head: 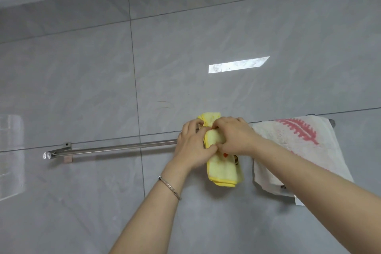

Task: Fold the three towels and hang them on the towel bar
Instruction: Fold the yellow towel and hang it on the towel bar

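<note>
A metal towel bar [115,147] is mounted horizontally on a grey tiled wall [82,80] and is held off it by a bracket [67,145] near its left end. A folded yellow towel [223,169] is draped over the bar, right of its middle, with one end hung down in front. Just to its right, across a narrow gap, a white towel [325,146] with a pink leaf pattern is hung over the bar's right end

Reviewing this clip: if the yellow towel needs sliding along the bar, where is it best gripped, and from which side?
Probably at the fold over the towel bar, pinching front and back layers together from above and in front. The yellow towel is a narrow folded strip draped there, so tugging its hanging end would likely drag it off. The white towel crowds its right side.
</note>
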Tool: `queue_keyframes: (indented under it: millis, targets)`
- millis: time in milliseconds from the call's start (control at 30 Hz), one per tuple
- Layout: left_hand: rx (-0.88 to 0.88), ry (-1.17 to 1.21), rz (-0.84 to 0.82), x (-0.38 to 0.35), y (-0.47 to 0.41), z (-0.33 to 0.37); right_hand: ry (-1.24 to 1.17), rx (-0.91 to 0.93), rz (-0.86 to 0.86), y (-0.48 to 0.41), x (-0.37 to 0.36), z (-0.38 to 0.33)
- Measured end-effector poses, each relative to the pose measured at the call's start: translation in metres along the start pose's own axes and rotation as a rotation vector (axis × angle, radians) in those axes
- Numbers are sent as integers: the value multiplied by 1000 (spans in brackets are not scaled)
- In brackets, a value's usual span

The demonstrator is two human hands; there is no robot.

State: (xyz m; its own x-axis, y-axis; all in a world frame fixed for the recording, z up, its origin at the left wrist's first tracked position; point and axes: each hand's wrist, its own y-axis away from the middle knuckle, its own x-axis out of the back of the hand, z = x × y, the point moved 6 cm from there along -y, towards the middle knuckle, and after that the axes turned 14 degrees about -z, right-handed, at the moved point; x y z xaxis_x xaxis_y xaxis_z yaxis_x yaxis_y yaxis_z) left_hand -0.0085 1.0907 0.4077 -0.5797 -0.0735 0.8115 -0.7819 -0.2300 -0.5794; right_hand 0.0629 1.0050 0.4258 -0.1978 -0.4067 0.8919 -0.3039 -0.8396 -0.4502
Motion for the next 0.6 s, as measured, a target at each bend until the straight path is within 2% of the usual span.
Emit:
queue_keyframes:
  millis: [200, 400, 600]
  targets:
    - [-44, -40, -5, 7, -15, -1, -65, -20, -107, -7, 4, 8]
    - [-38, -56, -175, 5, -29, -9, -72, -43, -239, -26, 3, 10]
    - [78, 107, -344, 3, -33, -13, -219, -93, -379, -34, -3, 11]
